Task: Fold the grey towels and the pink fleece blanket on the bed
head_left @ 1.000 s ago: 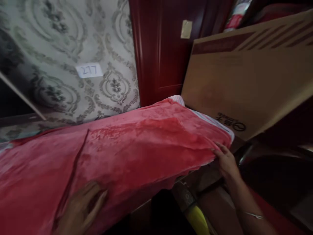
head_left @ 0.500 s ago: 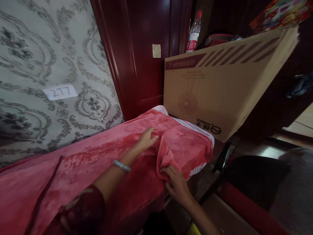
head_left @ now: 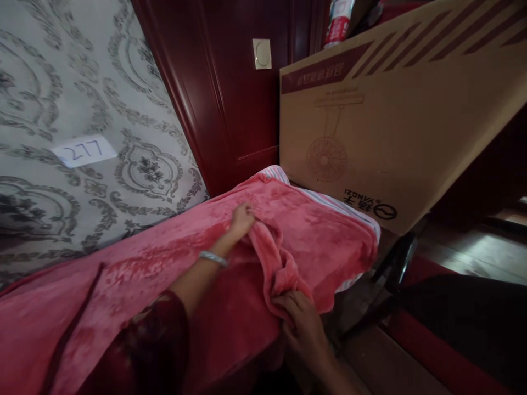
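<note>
Two bare hands on a raised fold [head_left: 275, 263] of a pink fleece blanket [head_left: 329, 241], farther apart than half a second earlier, with the fold now taller and more tightly bunched. Left hand [head_left: 242, 220], with a silver bangle [head_left: 212, 258] at the wrist and a dark red sleeve [head_left: 152, 340] farther up the arm, at the fold's upper end, fingers pressed together and pinching the fleece. Right hand [head_left: 302, 329] at the fold's lower end, fingers [head_left: 290, 300] curled and pressed around the gathered cloth. Blanket spread lengthwise over something hidden, with a striped sheet edge [head_left: 325, 203] showing along its far side. Just beyond, a tilted cardboard box [head_left: 391, 120] printed with a fan, its contents out of sight, lower edge just beside the striped edge. Above the box, part of a plastic bottle [head_left: 337, 24]. To the left, grey patterned wallpaper [head_left: 61, 82] bearing a paper label reading 277 [head_left: 84, 151], next to a dark red door [head_left: 222, 99].
</note>
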`<act>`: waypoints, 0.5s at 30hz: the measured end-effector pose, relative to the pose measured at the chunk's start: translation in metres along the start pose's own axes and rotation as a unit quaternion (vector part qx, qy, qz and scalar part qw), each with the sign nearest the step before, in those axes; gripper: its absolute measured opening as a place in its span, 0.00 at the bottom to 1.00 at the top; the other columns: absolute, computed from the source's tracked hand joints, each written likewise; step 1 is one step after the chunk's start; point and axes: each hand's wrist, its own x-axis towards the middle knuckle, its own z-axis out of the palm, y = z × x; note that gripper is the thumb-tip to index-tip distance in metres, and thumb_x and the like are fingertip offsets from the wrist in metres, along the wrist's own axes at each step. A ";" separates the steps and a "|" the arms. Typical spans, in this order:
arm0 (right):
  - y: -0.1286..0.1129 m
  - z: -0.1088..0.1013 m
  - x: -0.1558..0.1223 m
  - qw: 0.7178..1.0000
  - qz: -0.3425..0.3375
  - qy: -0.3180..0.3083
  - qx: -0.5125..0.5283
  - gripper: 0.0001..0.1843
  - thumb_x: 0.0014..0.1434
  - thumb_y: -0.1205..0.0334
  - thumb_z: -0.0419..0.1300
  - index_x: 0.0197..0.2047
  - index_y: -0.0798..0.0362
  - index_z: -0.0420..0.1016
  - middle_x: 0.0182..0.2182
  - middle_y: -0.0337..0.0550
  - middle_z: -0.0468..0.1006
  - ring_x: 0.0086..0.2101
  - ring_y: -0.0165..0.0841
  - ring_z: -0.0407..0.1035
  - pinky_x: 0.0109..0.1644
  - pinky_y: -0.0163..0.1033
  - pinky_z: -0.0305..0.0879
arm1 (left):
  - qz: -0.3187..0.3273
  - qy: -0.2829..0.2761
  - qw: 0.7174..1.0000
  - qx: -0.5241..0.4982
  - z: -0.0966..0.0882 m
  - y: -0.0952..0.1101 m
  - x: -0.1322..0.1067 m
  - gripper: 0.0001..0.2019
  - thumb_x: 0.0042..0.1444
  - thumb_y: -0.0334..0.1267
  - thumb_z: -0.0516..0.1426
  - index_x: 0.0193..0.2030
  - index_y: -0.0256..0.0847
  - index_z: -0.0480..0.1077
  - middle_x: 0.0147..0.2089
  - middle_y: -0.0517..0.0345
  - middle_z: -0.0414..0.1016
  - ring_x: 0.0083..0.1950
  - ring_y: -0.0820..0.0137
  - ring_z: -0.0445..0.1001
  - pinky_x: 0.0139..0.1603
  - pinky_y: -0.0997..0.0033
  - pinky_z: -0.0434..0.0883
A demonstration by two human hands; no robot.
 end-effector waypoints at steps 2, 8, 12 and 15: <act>0.001 0.001 -0.002 1.000 0.003 0.010 -0.002 0.29 0.49 0.76 0.51 0.52 0.44 0.74 0.43 0.45 0.78 0.44 0.41 0.72 0.47 0.46 0.70 | -0.004 0.114 0.990 -0.082 -0.034 -0.028 -0.027 0.13 0.58 0.30 0.46 0.41 0.35 0.71 0.44 0.53 0.78 0.48 0.66 0.77 0.48 0.69 0.73; 0.001 -0.001 -0.005 0.999 -0.003 0.031 -0.027 0.26 0.51 0.73 0.53 0.51 0.45 0.76 0.41 0.45 0.78 0.42 0.42 0.72 0.45 0.47 0.70 | -0.048 0.086 0.976 -0.194 -0.084 -0.137 -0.158 0.03 0.51 0.38 0.52 0.33 0.45 0.64 0.28 0.60 0.73 0.25 0.67 0.73 0.25 0.66 0.71; 0.003 -0.001 -0.007 0.999 -0.003 0.040 -0.037 0.24 0.51 0.72 0.53 0.49 0.46 0.77 0.41 0.45 0.78 0.43 0.42 0.72 0.46 0.48 0.70 | -0.012 0.035 0.994 -0.104 -0.075 -0.151 -0.196 0.18 0.53 0.39 0.54 0.52 0.41 0.68 0.39 0.50 0.80 0.34 0.60 0.80 0.32 0.58 0.77; 0.003 0.000 -0.006 0.998 -0.011 0.044 -0.037 0.22 0.51 0.71 0.54 0.47 0.47 0.77 0.40 0.44 0.79 0.42 0.41 0.73 0.46 0.47 0.71 | 0.125 0.090 0.983 0.102 -0.068 -0.119 -0.183 0.29 0.51 0.35 0.59 0.62 0.38 0.67 0.62 0.38 0.72 0.61 0.48 0.73 0.58 0.46 0.73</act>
